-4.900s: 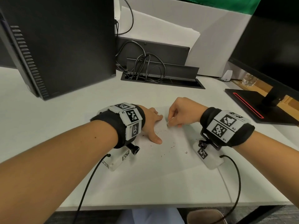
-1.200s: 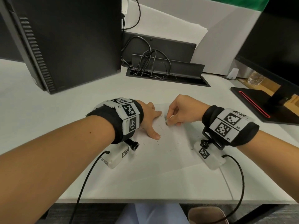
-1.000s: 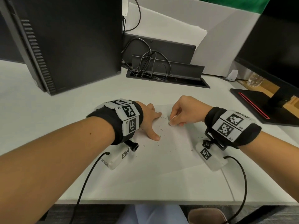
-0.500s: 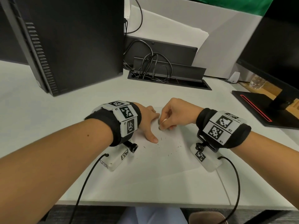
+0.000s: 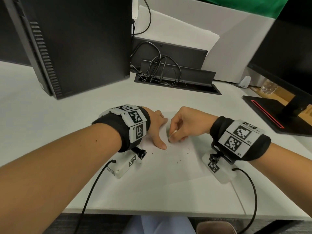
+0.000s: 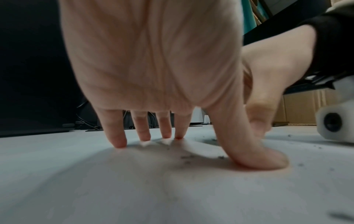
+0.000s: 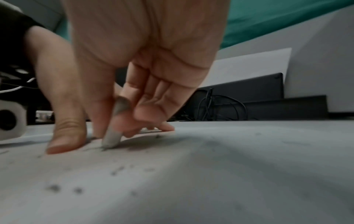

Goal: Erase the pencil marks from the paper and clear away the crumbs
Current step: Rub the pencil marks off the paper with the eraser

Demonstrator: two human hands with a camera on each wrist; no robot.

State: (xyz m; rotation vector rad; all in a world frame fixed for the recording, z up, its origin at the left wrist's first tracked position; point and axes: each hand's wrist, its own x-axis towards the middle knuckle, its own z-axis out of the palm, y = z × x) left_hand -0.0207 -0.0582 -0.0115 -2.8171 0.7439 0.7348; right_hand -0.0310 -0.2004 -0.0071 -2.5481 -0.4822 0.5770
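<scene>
A: Status? Standing behind them, can't see the sheet well.

B: Right hand has shifted left over the last second. It was nearer mid-frame right, now it's almost against the left hand, centre of the head view. Thumb and fingers curled, pinching the eraser. Lower tip is down on the paper.

A: Left hand doing anything?

B: Hasn't moved. Fingers straight and spread, tips and thumb pressing the sheet flat. Holding nothing, just pinning it.

A: So it's still rubbing?

B: Looks like it. The stroke has worked its way toward the left thumb, so I'd say it's on the last patch of marks next to that thumb. A faint grey smudge shows just above the eraser in the head view. Can't tell if that's leftover pencil or shadow.

A: Crumbs?

B: Crumbs scattered on the sheet below and right of both hands, lower-centre of the head view. More sit around the thumb in the left wrist view. None swept off yet.

A: So step 1 of 2.

B: My read, yes. Erasing near done, clearing not started. Risk: eraser is tight to the thumb, so the sheet could buckle there.
</scene>
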